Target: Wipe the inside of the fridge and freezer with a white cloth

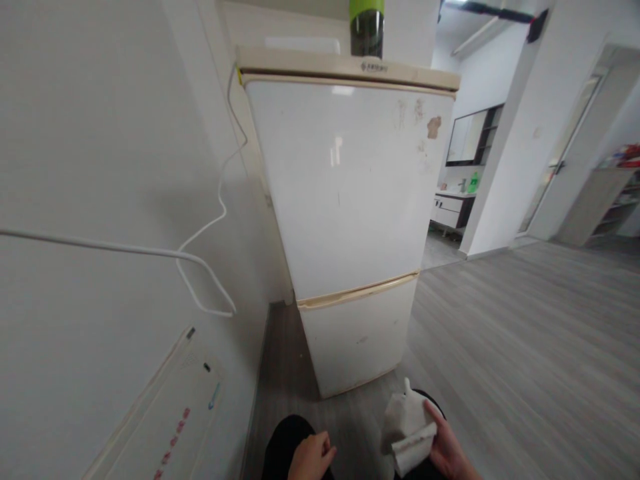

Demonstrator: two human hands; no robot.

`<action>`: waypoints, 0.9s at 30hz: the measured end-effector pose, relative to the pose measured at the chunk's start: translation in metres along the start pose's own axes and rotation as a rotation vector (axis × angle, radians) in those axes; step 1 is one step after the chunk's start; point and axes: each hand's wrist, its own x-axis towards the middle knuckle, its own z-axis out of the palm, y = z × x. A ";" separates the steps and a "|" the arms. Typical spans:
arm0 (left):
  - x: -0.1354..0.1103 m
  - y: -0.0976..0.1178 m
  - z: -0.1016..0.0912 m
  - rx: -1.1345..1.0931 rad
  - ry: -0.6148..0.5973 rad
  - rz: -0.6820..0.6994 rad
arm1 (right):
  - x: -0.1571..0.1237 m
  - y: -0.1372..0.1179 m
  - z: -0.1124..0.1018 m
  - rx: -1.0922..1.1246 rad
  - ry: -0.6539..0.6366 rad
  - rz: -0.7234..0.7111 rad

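Observation:
My right hand (447, 445) grips a crumpled white cloth (413, 427) above my right knee, its loose folds hanging toward the left. Low in the middle of the view, my left hand (313, 457) rests by my dark-clothed left knee (285, 433) with its fingers curled in, and nothing shows in it. Ahead of both hands stands a white two-door refrigerator (350, 180) with cream trim; both doors are closed. Brown stains (433, 127) and grey smudges mark the upper door near its right edge. Fainter marks (363, 340) show on the lower door.
A dark container with a green top (367, 30) stands on the refrigerator. White cable (220, 200) hangs along the left wall, above a pale panel (170, 413) with red lettering. Grey wood-look floor (525, 333) stretches right, toward a washroom sink cabinet (450, 210) and a shelf (597, 207).

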 end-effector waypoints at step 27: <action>-0.002 0.008 -0.004 0.051 -0.046 0.021 | -0.003 0.002 0.008 0.029 0.057 -0.026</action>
